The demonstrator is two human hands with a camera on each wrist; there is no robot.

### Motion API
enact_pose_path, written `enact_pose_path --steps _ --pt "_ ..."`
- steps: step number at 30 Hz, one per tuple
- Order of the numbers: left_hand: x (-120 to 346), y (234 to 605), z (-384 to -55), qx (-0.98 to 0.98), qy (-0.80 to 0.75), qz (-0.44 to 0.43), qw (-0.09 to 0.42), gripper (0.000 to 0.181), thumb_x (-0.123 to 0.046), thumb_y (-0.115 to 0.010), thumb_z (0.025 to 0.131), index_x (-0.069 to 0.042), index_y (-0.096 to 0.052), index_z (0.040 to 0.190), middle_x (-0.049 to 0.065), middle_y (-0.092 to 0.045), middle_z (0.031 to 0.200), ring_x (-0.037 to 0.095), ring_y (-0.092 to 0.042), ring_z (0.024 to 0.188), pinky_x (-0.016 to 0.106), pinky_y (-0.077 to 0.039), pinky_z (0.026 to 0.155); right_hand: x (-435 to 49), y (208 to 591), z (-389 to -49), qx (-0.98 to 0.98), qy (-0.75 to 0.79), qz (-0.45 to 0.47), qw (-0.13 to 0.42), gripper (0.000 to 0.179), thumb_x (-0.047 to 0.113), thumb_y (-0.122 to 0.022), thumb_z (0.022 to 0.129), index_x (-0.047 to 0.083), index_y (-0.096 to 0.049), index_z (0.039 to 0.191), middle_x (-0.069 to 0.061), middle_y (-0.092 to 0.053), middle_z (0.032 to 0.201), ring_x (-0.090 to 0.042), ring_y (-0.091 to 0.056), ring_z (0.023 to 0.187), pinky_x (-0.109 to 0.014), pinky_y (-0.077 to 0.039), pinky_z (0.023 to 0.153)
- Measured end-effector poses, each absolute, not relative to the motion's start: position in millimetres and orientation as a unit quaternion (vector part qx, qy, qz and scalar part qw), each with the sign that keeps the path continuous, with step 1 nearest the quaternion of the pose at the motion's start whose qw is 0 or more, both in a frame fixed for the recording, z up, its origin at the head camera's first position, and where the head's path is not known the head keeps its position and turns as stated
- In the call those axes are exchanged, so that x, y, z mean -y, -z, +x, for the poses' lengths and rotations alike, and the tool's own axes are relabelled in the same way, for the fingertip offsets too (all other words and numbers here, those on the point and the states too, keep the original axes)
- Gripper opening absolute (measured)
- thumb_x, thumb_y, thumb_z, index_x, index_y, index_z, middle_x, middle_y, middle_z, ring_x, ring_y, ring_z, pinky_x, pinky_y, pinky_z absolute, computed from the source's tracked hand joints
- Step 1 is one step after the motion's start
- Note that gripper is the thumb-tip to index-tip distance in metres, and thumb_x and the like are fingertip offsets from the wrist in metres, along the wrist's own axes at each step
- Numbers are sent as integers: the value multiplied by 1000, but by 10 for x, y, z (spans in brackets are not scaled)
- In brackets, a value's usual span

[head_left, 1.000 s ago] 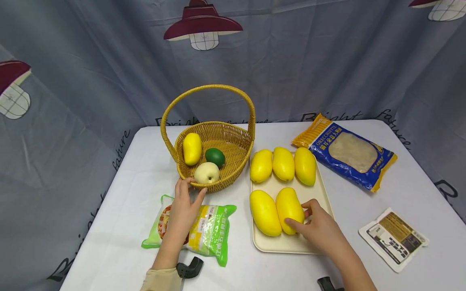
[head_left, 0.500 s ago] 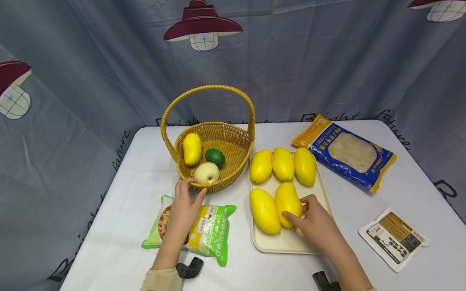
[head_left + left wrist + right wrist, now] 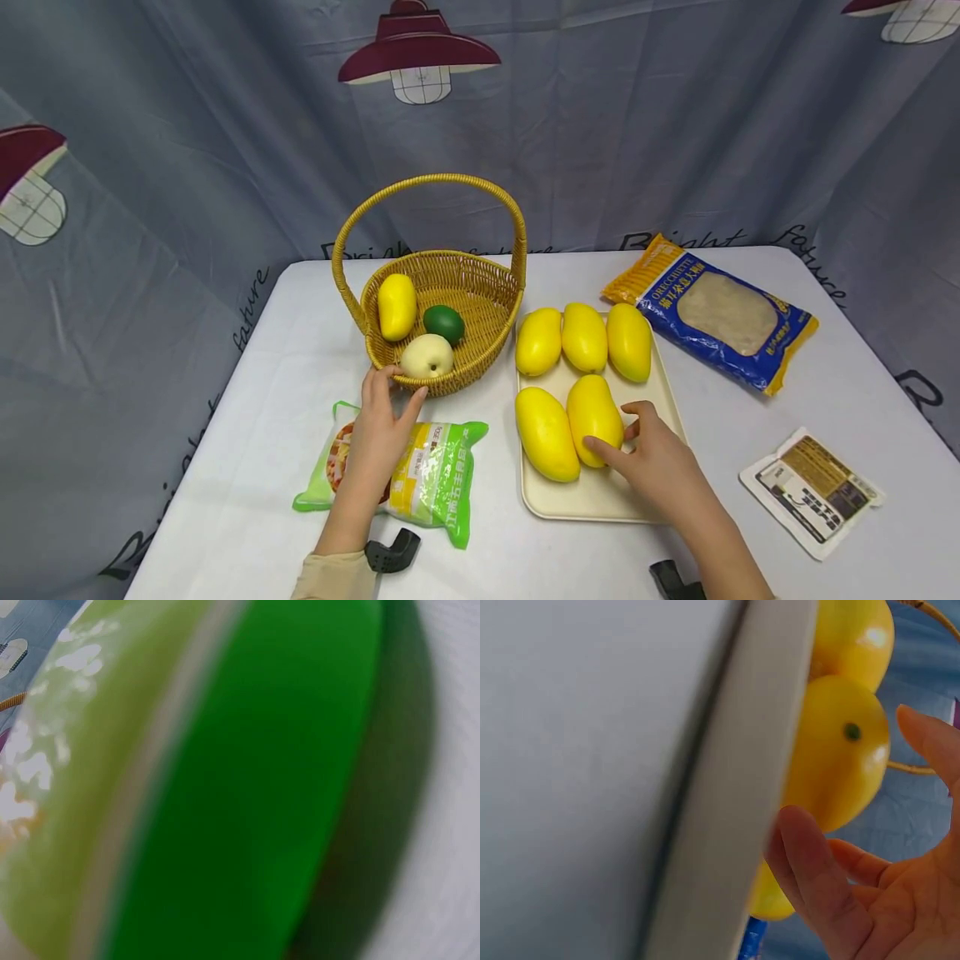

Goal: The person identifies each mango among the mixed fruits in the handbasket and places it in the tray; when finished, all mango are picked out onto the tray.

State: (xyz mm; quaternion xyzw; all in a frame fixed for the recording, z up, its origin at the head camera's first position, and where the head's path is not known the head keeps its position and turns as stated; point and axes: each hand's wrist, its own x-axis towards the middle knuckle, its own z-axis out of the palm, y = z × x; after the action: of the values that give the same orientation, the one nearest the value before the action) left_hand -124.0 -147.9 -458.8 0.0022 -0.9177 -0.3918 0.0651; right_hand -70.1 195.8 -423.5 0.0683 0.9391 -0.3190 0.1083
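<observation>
In the head view my left hand [image 3: 384, 433] grips the front rim of a yellow wicker basket [image 3: 480, 354], fingertips over the edge and thumb along the outside. The basket contains a yellow mango [image 3: 397, 307], a dark green oval fruit [image 3: 444, 323] and a pale pear [image 3: 427, 357]. My right hand [image 3: 651, 454] is around the right side of another mango [image 3: 595, 419] lying on a cream tray [image 3: 555, 504]. In the right wrist view, a gap shows between the thumb and the mango [image 3: 832, 757]. Several more mangoes lie in two rows on the tray.
Under my left forearm lies a green and yellow food bag [image 3: 442, 475], which fills much of the left wrist view. Behind the tray is a blue and orange orecchiette bag [image 3: 720, 312]. A flat white and brown packet [image 3: 812, 496] lies at the right.
The right hand's mango has shifted slightly away from me, toward the back row, and its fingers now sit looser beside it. The left hand and basket have stayed put.
</observation>
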Motion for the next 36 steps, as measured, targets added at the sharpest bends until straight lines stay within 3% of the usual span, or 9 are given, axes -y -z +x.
enact_pose_path --steps 14,19,27,32,36 --pt "1483 4587 -1237 917 395 6 63 57 -59 -50 93 -19 -38 132 10 -25 149 32 -49 118 51 -50 78 -1908 3799 -771 -944 322 44 59 97 68 -62 80 2 -29 143 -19 -55 119 -24 -60 84 -33 -47 62" --pt "1482 4585 -1236 917 394 3 65 54 -56 -51 94 -19 -38 131 10 -26 147 32 -49 118 50 -49 78 -1827 3619 -873 -941 334 28 32 97 69 -59 82 5 -24 146 -19 -55 121 -27 -61 90 -34 -50 63" --pt "1481 4578 -1236 918 390 2 69 55 -57 -50 94 -18 -38 131 8 -28 145 32 -51 117 49 -51 74 -1535 3375 -1128 -921 388 -20 -13 92 64 -62 83 20 -20 152 -15 -53 125 -27 -61 95 -41 -53 74" --pt "1482 4585 -1236 918 391 3 69 56 -58 -49 94 -18 -38 131 8 -30 144 32 -50 119 49 -51 76 -1308 3291 -1368 -903 428 -40 1 89 62 -65 83 26 -21 152 -9 -54 127 -24 -61 96 -39 -52 77" --pt "1477 4603 -1239 915 397 0 71 56 -59 -48 94 -19 -38 131 7 -31 142 30 -50 120 48 -51 75 -1151 3344 -1650 -865 496 -63 45 86 58 -66 84 26 -22 151 -8 -55 125 -25 -63 91 -39 -53 76"
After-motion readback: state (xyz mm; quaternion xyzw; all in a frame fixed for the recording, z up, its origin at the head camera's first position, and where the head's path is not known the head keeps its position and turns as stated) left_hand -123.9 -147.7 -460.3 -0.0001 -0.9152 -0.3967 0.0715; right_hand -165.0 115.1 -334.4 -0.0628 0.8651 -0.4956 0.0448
